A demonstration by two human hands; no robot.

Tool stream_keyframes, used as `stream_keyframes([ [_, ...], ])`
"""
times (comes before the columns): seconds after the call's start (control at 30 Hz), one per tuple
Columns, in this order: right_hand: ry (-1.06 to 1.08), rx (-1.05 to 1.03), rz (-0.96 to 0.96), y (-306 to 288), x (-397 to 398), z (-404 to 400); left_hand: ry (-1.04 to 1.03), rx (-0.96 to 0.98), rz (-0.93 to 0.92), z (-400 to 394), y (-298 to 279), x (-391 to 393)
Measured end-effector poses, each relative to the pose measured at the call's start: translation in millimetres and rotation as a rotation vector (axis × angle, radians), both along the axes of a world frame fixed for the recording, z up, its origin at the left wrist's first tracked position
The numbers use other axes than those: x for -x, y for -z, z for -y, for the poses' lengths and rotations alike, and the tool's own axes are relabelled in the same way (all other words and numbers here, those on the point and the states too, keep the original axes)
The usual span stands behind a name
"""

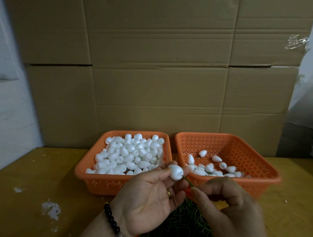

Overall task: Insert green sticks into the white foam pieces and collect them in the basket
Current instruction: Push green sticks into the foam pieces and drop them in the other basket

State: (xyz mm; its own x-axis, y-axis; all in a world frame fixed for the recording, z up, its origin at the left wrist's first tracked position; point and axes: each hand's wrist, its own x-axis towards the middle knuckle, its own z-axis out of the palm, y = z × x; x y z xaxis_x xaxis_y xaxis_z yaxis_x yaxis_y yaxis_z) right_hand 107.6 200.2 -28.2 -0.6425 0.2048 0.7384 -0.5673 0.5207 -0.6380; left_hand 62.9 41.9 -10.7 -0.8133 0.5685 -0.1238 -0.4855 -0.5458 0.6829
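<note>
1. A white foam piece [175, 172] is being pinched by the left hand [149, 194], just in front of both orange baskets [226, 181]
2. A green stick [187, 180], touching the foam, is being gripped by the right hand [227, 206] above the counter [34, 176]

A wall of flattened brown cardboard [154, 65] fills the upper and middle frame, creased with fold lines and showing dark seam gaps at left and right. A scrap of clear tape [296, 42] clings to it at upper right. Pale sheeting [9, 95] hangs along the left edge, and more pale plastic [309, 79] along the right edge. Across the lower frame runs a yellowish wooden table [43, 176], scuffed, with white paint blotches [50, 209] at lower left
</note>
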Motion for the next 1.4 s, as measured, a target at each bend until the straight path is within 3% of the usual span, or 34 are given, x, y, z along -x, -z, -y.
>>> stream_keyframes([
  [1.4,0.042,-0.101,0.076,3.6,2.1,-3.5,0.002,-0.01,-0.047,-9.1,-2.6,-13.4],
])
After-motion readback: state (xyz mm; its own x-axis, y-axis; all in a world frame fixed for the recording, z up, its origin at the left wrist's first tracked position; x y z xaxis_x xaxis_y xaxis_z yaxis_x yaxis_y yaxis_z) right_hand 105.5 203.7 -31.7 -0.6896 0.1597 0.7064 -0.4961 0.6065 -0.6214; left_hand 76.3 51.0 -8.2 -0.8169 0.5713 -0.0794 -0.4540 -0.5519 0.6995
